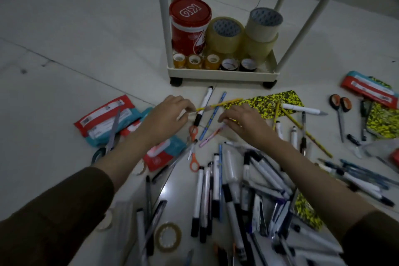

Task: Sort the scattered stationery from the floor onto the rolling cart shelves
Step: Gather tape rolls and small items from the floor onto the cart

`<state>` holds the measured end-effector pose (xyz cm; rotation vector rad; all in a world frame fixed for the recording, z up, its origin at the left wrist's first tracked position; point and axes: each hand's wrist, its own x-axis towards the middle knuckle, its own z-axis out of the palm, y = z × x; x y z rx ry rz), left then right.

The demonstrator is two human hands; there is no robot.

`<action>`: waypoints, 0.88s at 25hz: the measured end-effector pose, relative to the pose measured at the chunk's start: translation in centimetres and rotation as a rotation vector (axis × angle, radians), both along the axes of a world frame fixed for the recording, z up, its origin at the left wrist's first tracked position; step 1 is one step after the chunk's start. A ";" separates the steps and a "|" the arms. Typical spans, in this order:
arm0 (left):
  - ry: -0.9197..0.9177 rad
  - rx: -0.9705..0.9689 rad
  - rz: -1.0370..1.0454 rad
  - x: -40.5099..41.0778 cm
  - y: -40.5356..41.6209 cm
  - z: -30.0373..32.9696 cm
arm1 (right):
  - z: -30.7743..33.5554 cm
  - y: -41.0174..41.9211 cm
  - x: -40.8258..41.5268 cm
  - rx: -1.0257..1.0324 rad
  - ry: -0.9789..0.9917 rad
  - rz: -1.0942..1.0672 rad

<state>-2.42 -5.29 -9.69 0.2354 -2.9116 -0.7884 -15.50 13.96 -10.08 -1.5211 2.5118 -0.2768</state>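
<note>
Your left hand (pixel 166 114) pinches one yellow pencil (pixel 218 104) by its near end; your right hand (pixel 241 120) pinches a pink pen (pixel 212 135) at its tip. Both hover over the floor just before the rolling cart (pixel 222 73). Its bottom shelf carries one red can (pixel 189 26), three large tape rolls (pixel 224 34) and five small rolls (pixel 212 62). Two orange scissors (pixel 193 149) lie between your wrists. Bare tile (pixel 64 39) opens left of the cart; markers (pixel 237 196) crowd the near floor.

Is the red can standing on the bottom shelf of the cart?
Yes, the red can stands upright on the cart's bottom shelf, beside the big tape rolls.
</note>
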 end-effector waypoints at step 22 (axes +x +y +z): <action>-0.312 -0.202 0.239 19.0 -0.4 0.1 | -4.0 -3.0 17.1 0.227 -0.178 0.617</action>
